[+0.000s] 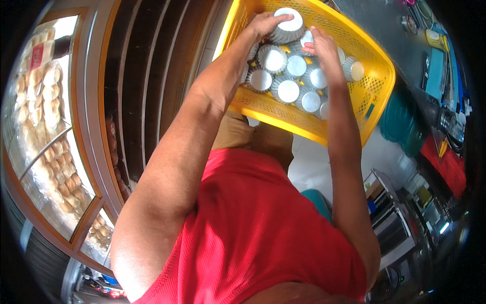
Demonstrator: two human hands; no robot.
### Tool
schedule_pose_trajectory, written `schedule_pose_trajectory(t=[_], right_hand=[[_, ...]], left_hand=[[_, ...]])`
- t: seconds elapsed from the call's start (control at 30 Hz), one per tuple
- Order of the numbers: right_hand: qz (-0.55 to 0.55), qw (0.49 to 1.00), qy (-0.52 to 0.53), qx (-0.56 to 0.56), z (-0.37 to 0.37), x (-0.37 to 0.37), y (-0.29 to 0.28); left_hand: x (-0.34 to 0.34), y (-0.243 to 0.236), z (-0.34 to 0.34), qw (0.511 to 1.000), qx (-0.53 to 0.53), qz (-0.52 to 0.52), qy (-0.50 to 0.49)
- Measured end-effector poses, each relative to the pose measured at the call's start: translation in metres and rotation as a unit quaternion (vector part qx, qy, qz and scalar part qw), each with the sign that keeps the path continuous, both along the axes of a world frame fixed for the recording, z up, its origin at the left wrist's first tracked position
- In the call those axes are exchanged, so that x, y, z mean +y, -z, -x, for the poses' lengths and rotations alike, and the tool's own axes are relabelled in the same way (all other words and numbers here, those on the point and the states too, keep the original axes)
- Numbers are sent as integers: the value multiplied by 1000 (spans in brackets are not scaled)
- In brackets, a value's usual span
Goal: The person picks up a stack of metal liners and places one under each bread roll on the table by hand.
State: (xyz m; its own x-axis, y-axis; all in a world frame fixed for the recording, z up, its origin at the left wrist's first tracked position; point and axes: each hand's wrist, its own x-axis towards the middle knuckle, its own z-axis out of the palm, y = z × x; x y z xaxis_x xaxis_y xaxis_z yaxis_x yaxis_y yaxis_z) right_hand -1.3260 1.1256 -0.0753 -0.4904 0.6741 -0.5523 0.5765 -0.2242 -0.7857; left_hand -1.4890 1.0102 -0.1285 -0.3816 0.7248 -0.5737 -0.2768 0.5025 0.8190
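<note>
Several silvery fluted baking tins [288,91] stand bottom-up in a yellow plastic crate [374,66] in front of me. At the crate's far left, my left hand [264,25] grips a large fluted tin, its thumb lying across the pale round bottom [289,24]. My right hand [325,48] is a little to the right, its fingers curled at the edge of another tin [307,38]. Part of that tin is covered by the hand. My right forearm hides some tins on the crate's right side.
On the left stands a glass-fronted cabinet with bread rolls [50,93], beside dark shelves [167,66]. A dark counter [369,20] with tools lies beyond the crate at right. Green round tubs [405,119] and a grey rack [392,223] stand on the right.
</note>
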Motion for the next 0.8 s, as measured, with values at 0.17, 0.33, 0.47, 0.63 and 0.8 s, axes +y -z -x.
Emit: schedule_pose_trajectory(t=[0.17, 0.33, 0.47, 0.63, 0.8], right_hand=[[-449, 881, -149, 20, 3, -18, 1], [-526, 795, -299, 38, 30, -29, 21], [-548, 768, -332, -8, 24, -34, 23], [-574, 751, -327, -4, 24, -38, 45], [-518, 799, -302, 30, 16, -20, 14]], left_hand=[[11, 25, 5, 996, 83, 0, -24], [-14, 20, -3, 976, -66, 11, -208], [-61, 16, -42, 954, 232, 177, 67], [-55, 67, -55, 907, 340, 197, 150], [-59, 53, -54, 906, 331, 197, 174]])
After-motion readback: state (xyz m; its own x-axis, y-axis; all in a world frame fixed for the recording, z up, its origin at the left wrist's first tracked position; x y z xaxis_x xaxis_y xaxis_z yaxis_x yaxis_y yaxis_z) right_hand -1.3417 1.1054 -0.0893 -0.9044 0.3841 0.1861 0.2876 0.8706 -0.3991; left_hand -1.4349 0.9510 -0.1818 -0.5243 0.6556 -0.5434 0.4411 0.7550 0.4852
